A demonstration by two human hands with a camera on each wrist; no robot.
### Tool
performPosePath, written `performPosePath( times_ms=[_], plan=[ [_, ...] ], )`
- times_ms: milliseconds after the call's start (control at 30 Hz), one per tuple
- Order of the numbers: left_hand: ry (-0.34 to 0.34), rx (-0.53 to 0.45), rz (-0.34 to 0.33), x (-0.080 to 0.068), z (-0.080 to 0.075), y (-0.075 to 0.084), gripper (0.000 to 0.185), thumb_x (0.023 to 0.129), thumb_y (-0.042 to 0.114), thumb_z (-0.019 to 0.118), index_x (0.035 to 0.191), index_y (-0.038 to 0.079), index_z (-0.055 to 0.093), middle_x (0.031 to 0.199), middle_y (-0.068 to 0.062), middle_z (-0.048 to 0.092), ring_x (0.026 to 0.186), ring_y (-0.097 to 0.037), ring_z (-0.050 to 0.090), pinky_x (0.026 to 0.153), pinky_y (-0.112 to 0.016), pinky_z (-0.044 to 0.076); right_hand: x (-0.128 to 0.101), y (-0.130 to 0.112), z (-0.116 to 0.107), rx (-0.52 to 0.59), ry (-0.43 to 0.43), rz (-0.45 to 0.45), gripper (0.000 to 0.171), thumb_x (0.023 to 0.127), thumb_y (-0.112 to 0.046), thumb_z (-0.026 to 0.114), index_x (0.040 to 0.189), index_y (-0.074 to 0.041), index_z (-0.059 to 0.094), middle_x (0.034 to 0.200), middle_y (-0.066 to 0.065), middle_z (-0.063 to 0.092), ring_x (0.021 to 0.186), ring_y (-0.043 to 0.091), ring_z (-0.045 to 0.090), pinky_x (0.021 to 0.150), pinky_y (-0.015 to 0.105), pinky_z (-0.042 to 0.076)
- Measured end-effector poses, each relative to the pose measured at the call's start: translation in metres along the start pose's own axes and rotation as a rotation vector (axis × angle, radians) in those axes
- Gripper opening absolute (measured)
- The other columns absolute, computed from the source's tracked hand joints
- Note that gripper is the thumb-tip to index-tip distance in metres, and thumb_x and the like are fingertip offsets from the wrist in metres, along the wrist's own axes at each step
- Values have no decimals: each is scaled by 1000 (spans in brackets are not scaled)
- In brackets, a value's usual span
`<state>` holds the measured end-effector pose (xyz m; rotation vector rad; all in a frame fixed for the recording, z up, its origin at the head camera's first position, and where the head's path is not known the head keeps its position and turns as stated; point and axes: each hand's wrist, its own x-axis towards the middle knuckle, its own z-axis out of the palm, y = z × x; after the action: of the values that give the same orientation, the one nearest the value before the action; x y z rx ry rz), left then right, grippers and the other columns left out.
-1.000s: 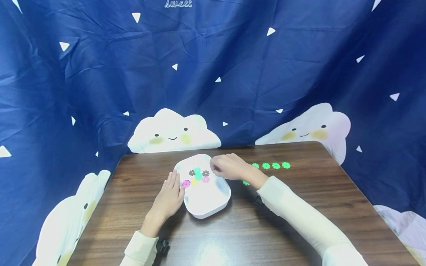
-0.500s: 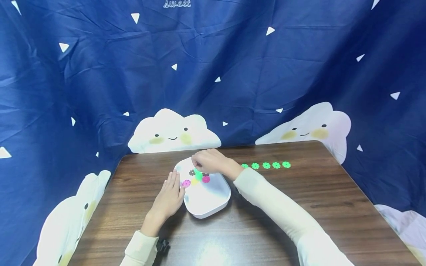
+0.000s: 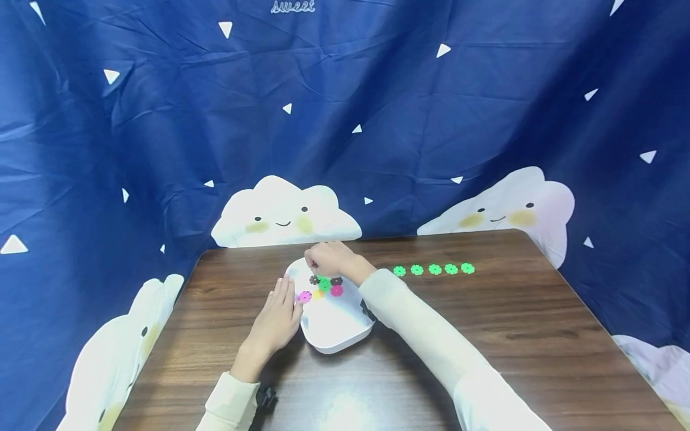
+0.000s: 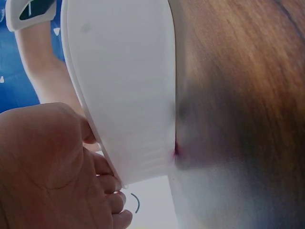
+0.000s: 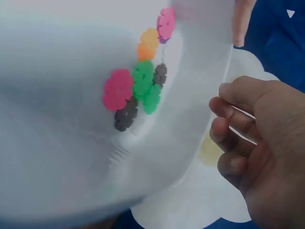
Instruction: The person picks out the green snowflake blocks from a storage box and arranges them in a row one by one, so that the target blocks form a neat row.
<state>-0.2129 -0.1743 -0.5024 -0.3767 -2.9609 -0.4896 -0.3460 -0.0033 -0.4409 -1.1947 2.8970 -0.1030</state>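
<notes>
A white tray (image 3: 334, 326) lies on the brown table (image 3: 485, 323). It holds a small cluster of flower-shaped pieces (image 3: 324, 284) in green, dark grey, pink, orange and magenta; the right wrist view shows the same pieces (image 5: 143, 81) close up. My left hand (image 3: 286, 300) lies flat with straight fingers against the tray's left side (image 4: 124, 86). My right hand (image 3: 323, 257) hovers over the tray's far rim just beyond the cluster. Its fingers (image 5: 228, 136) are curled and nothing shows between them.
Several green flower pieces (image 3: 434, 269) lie in a row on the table to the right of the tray. A dark blue cloth with white clouds (image 3: 286, 212) hangs behind the table's far and side edges.
My right hand has moved left from the near end of the green row to the tray's far rim. The green row gained a piece. My left hand has stayed put.
</notes>
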Motion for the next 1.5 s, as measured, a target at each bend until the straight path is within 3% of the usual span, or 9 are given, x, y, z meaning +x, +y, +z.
performPosePath(
  times_ms=[200, 400, 733, 900, 1100, 1233, 1500],
  plan=[
    [5, -5, 3, 1, 0, 1, 62, 104, 30, 35, 152, -7, 25, 162, -24, 18, 152, -37, 12, 123, -53, 18, 2, 4, 9, 43, -55, 76, 7, 93, -25, 62, 99, -23, 65, 93, -9, 63, 80, 9, 57, 74, 26, 51],
    [6, 14, 3, 2, 0, 2, 62, 104, 32, 32, 152, -7, 25, 162, -22, 17, 152, -36, 12, 123, -52, 18, 4, 8, 16, 54, -96, 127, 20, 91, -27, 67, 110, -20, 68, 103, -6, 65, 85, 13, 59, 81, 31, 53],
    [5, 11, -7, 1, 0, 2, 63, 104, 34, 31, 152, -6, 25, 163, -22, 16, 152, -36, 13, 123, -53, 19, 4, 6, 25, 51, -186, 172, 32, 95, -25, 62, 127, -20, 64, 127, -5, 66, 117, 17, 61, 101, 42, 50],
    [3, 24, -2, 2, 3, -2, 63, 104, 34, 31, 153, -5, 23, 163, -20, 14, 153, -35, 12, 123, -52, 19, 3, 3, 24, 29, -219, 173, 29, 94, -17, 62, 122, -20, 68, 113, -5, 69, 102, 14, 61, 97, 35, 51],
    [-5, 22, -1, 2, 5, -5, 62, 105, 34, 31, 153, -4, 22, 164, -18, 12, 153, -34, 13, 123, -52, 19, 4, 1, 27, -38, -233, 145, 17, 92, -15, 65, 107, -19, 72, 95, -6, 67, 86, 13, 57, 89, 28, 52],
    [2, 33, 4, 2, 5, -6, 62, 104, 32, 32, 153, -5, 22, 164, -19, 13, 152, -35, 14, 122, -53, 21, 6, 0, 28, -63, -220, 131, 13, 92, -15, 65, 103, -18, 72, 93, -5, 67, 86, 14, 57, 90, 29, 52],
    [14, 19, 14, 1, 4, -4, 63, 104, 34, 31, 152, -6, 25, 163, -20, 15, 151, -37, 16, 121, -55, 22, 8, -1, 31, -104, -245, 125, 18, 94, -19, 63, 111, -19, 68, 101, -4, 69, 90, 13, 58, 97, 28, 51]
  ],
)
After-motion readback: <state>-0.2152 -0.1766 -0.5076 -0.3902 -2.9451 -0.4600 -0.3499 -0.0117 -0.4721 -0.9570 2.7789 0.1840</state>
